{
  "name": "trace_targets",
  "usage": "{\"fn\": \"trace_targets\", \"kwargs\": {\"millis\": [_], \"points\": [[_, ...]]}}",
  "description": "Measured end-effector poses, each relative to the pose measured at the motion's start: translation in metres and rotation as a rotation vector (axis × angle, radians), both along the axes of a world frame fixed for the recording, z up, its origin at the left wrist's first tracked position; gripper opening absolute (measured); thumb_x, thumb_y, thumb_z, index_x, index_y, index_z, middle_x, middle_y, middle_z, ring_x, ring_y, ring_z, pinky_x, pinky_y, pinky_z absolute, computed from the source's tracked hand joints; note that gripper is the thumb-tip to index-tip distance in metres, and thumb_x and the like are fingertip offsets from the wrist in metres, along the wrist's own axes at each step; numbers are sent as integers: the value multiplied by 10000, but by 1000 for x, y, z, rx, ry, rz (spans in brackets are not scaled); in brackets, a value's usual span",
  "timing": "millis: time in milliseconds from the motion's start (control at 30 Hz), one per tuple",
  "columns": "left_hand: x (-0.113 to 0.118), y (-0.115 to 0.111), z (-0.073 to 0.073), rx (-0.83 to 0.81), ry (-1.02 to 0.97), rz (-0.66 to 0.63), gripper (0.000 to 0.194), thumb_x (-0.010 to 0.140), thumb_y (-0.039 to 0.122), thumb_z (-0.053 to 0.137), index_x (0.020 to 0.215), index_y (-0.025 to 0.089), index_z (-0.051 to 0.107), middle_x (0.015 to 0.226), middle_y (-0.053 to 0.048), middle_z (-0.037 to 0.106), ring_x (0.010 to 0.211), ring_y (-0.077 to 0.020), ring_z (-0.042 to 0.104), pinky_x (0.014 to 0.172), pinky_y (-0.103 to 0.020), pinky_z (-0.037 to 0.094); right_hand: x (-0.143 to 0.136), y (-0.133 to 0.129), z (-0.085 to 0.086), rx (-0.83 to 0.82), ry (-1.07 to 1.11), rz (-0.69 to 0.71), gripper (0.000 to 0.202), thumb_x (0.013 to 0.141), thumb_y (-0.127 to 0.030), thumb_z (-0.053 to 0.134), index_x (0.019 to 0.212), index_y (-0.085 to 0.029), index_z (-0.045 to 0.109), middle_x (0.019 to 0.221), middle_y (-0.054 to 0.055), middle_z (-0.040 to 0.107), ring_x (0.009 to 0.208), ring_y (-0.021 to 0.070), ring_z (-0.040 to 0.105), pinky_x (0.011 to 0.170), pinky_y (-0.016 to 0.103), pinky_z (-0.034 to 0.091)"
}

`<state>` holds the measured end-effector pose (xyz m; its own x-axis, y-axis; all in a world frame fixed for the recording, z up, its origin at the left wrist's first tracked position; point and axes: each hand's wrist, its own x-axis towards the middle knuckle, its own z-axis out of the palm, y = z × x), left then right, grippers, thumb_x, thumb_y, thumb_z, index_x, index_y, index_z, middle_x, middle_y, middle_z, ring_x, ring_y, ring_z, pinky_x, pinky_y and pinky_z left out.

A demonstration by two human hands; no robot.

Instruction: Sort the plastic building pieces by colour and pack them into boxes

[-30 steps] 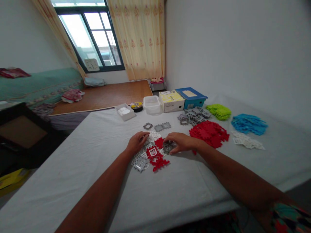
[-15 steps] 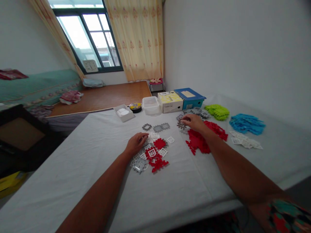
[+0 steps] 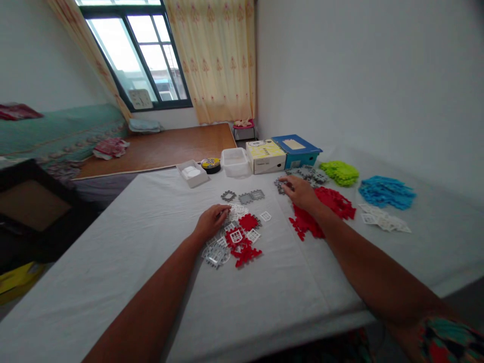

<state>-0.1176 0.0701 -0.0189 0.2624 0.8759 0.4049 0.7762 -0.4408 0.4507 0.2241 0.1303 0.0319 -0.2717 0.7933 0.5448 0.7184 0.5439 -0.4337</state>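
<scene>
Surface: a table under a white cloth (image 3: pixel 295 287), its far right side running along a white wall (image 3: pixel 363 70). On my feed the right hand (image 3: pixel 300 192) is at the grey pile (image 3: pixel 312 175), toward the far edge; its fingertips meet the nearest grey pieces, but I cannot tell whether they are closed on one. The left hand (image 3: pixel 210 222) rests, fingers curled, at the left side of a mixed heap (image 3: pixel 236 237) of red, white and grey pieces at mid-table; its grip I cannot tell.

Just beyond the heap: loose grey pieces (image 3: pixel 251 196). Toward the right edge: red pile (image 3: pixel 335 201), green pile (image 3: pixel 339 173), blue pile (image 3: pixel 386 191), small white pile (image 3: pixel 383 219).

Along the far edge, from the far left corner rightward, I log a white tray (image 3: pixel 204 179), a black-and-yellow round item (image 3: pixel 210 165), a clear tub (image 3: pixel 236 171), a yellow-and-white box (image 3: pixel 268 164) and a blue box (image 3: pixel 312 157).

Room: brown-topped bed (image 3: pixel 170 151) beyond the table, dark-framed window (image 3: pixel 145 55), clock (image 3: pixel 140 99) at its sill, patterned yellow curtain (image 3: pixel 214 60).
</scene>
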Motion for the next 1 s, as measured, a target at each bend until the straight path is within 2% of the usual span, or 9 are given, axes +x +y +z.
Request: {"fn": "trace_targets", "kwargs": {"millis": [133,233,333,467,600,700,800,933,1000], "points": [[2,-3,4,-17,4,16,306,933,329,450,1083,216,692,997,-59,728,928,-197,665,858,-336,523,-43,-36,-13,-157,-95,425,208,884,-232,588,1064,-186,681,984,63,710,764,149,643,748,283,505],[4,-5,7,-16,5,20,301,929,324,457,1077,217,696,995,-57,727,924,-201,667,855,-338,526,-67,-55,-18,-102,-161,604,247,899,-268,609,1124,-181,663,1077,87,693,944,184,627,859,320,489],[4,-5,7,-11,5,18,300,928,323,458,1076,216,696,1010,-61,725,938,-207,666,860,-346,526,-81,-62,-22,-5,-252,553,334,899,-269,613,1211,-150,627,1230,143,637,1119,250,548,981,411,429],[3,-4,5,-9,10,10,298,930,320,457,1081,219,693,1014,-61,726,940,-204,663,868,-348,522,-85,-60,-27,-60,-356,574,335,889,-302,630,1188,-151,640,1140,145,668,1038,258,564,945,428,435],[2,-3,4,-3,7,3,293,931,329,463,1079,230,695,999,-52,729,933,-199,662,863,-340,522,-86,-62,-27,-76,-242,534,385,815,-266,714,1176,-154,638,1124,144,653,1043,259,555,928,414,442],[2,-2,3,-6,9,10,293,931,330,465,1081,228,695,990,-52,728,930,-200,663,854,-337,521,-82,-62,-21,-164,-78,499,324,816,-170,678,1138,-159,654,1066,113,659,954,209,596,863,348,473],[1,-2,3,-14,8,9,295,929,323,464,1080,219,695,996,-61,726,933,-205,664,848,-338,519,-67,-55,-11,-317,26,537,194,873,-184,591,1034,-168,698,977,69,698,859,166,631,790,288,478],[1,-3,2,-12,-8,-2,297,929,313,463,1082,204,693,1001,-71,723,938,-206,663,852,-341,517,-42,-43,-8,-515,-81,593,211,882,-306,594,944,-165,737,857,45,730,788,170,647,732,274,471],[1,-3,2,-12,-13,-5,296,929,313,465,1079,203,695,996,-72,724,936,-208,662,851,-345,519,-38,-40,-12,-488,-99,527,228,882,-334,597,926,-166,745,854,52,730,782,173,644,725,276,467]]}}
